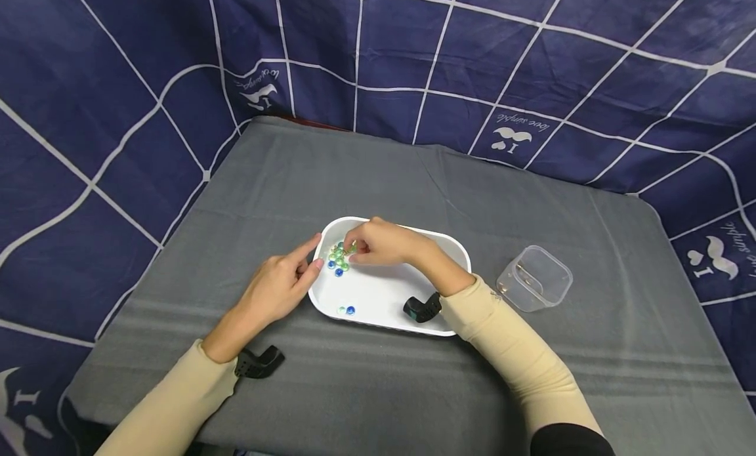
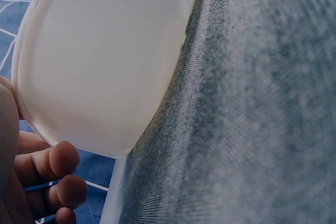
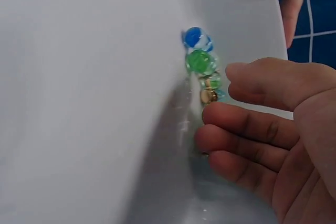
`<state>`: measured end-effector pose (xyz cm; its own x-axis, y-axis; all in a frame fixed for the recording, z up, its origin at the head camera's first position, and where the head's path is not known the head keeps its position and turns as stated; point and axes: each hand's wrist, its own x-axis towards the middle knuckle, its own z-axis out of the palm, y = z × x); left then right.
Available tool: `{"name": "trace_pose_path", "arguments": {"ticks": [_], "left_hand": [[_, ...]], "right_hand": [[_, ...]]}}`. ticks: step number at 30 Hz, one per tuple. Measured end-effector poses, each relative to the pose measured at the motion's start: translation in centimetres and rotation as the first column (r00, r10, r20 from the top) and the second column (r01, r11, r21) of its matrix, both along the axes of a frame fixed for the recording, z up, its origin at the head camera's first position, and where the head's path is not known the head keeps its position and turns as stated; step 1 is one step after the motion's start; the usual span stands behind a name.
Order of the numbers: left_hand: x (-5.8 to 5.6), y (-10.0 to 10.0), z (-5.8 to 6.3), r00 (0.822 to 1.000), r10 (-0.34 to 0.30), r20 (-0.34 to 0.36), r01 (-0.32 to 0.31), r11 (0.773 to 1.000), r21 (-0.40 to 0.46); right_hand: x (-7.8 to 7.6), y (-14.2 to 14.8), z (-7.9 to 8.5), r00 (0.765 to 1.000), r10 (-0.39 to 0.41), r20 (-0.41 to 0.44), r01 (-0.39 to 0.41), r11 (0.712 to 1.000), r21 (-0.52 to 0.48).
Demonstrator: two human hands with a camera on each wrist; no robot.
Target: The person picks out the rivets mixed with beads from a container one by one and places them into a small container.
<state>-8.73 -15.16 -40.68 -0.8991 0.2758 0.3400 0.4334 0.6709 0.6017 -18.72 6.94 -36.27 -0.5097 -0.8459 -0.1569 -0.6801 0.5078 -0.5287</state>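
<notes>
A white oval tray (image 1: pixel 386 305) lies on the grey cloth. Green, clear and blue glass marbles (image 1: pixel 338 262) cluster at its left end, among them a small brass-coloured piece (image 3: pixel 208 96). Over this cluster my right hand (image 1: pixel 380 241) reaches down, fingers loosely bent. Its fingertips are right beside the marbles and the brass piece, and no held thing shows between them. My left hand (image 1: pixel 277 285) is at the tray's left end, index finger and thumb at the rim. In the left wrist view, its other fingers (image 2: pixel 65 161) bend loosely below the tray's outer wall.
Two more marbles (image 1: pixel 346 310) lie near the tray's front wall. A clear plastic box (image 1: pixel 549 275) stands to the right, with small brass-coloured pieces inside. Grey cloth (image 1: pixel 354 390) covers the table, and blue checked curtains (image 1: pixel 401 42) hang behind and at both sides.
</notes>
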Motion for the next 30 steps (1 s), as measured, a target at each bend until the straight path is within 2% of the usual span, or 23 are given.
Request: {"name": "trace_pose_path", "arguments": {"ticks": [9,30], "left_hand": [[-0.03,0.04,0.02,1.000,-0.009,0.003,0.009,1.000,-0.005],[0.11,-0.03,0.18,1.000,-0.002,-0.002,0.002,1.000,0.001]], "right_hand": [[-0.04,-0.20,-0.55,1.000,-0.018,-0.002,0.018,1.000,0.018],[-0.11,-0.43,-0.97,1.000,0.001,-0.027,0.001,0.998,0.064]]}}
